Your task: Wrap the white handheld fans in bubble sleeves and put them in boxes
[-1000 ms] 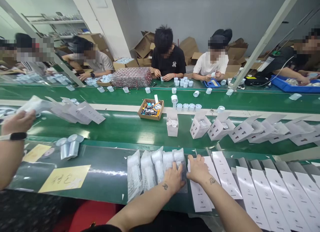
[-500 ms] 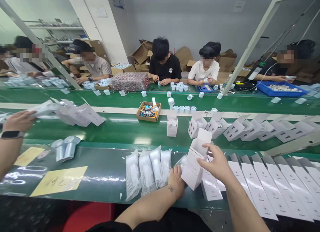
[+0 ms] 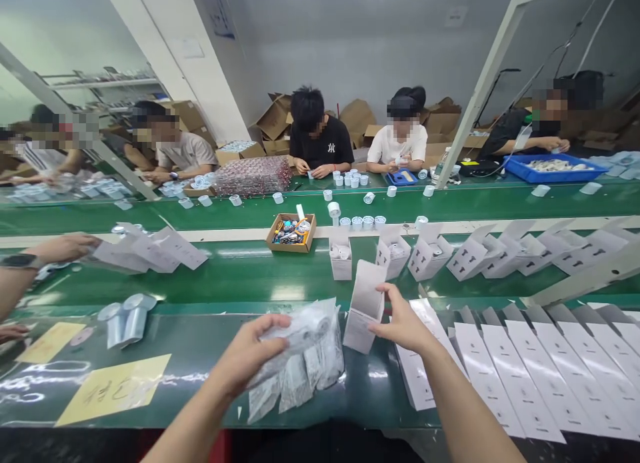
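Note:
My left hand (image 3: 253,350) is closed around a white, roughly cylindrical item in a clear plastic bag (image 3: 306,324). It holds the item tilted above several similar bagged items (image 3: 300,382) lying side by side on the bench. My right hand (image 3: 404,320) grips an upright white carton (image 3: 361,330) between thumb and fingers, its top flap raised. The bag's right end is just left of the carton and apart from it. Whatever is inside the carton is hidden. To the right of my right hand, white cartons (image 3: 520,376) lean in a row.
Open white boxes (image 3: 427,260) stand on the green conveyor (image 3: 240,276), near a cardboard tray of small parts (image 3: 291,234). Silvery cylindrical parts (image 3: 125,320) and a yellow paper (image 3: 115,391) lie left. A co-worker's hand (image 3: 67,248) touches boxes at far left. Other people work opposite.
My left hand has moved left from beside the carton and now holds a bagged item up. My right hand has shifted the carton left. The co-worker's hand at left has moved to the boxes.

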`<state>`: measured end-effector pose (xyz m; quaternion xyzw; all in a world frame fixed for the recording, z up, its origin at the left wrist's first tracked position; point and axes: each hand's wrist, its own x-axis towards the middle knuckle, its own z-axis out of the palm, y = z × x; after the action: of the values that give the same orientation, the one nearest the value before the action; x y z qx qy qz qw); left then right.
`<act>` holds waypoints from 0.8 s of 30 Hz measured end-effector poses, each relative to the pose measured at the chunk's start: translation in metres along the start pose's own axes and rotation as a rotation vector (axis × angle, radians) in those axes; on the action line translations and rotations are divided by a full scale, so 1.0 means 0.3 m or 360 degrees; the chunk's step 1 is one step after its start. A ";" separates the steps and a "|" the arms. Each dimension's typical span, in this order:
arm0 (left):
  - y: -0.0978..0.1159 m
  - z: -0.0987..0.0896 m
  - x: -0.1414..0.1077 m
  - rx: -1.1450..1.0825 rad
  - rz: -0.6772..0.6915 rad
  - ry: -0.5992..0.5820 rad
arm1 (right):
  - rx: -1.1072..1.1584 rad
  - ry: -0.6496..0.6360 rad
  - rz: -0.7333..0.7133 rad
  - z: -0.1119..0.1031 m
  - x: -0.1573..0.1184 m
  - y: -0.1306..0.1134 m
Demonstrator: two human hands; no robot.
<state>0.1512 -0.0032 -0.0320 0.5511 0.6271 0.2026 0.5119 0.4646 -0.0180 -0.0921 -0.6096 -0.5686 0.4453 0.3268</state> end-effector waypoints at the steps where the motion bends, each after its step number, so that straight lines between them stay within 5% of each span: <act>1: 0.038 -0.037 -0.012 -0.0011 0.0110 0.0042 | -0.0057 -0.0016 -0.0038 0.024 0.012 0.013; 4: 0.149 -0.032 -0.006 0.0116 0.0428 0.0014 | -0.0153 -0.0035 -0.0133 0.087 0.039 0.058; 11: 0.304 0.219 0.156 0.1484 0.0776 -0.0301 | -0.0189 -0.0065 -0.0312 0.119 0.057 0.108; 20: 0.586 0.323 0.332 0.1905 0.0674 -0.1047 | -0.0184 0.0103 -0.0100 0.133 0.040 0.098; 22: 0.592 0.355 0.326 0.1967 0.0566 -0.1064 | -0.0209 0.0098 -0.0147 0.155 0.036 0.099; 24: 0.576 0.385 0.304 0.1995 0.0465 -0.0888 | -0.0268 0.0124 -0.0128 0.174 0.031 0.097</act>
<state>0.3467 0.0966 0.0258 0.8525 0.3903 -0.2795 0.2070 0.4280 -0.0186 -0.1403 -0.6284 -0.6149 0.3583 0.3139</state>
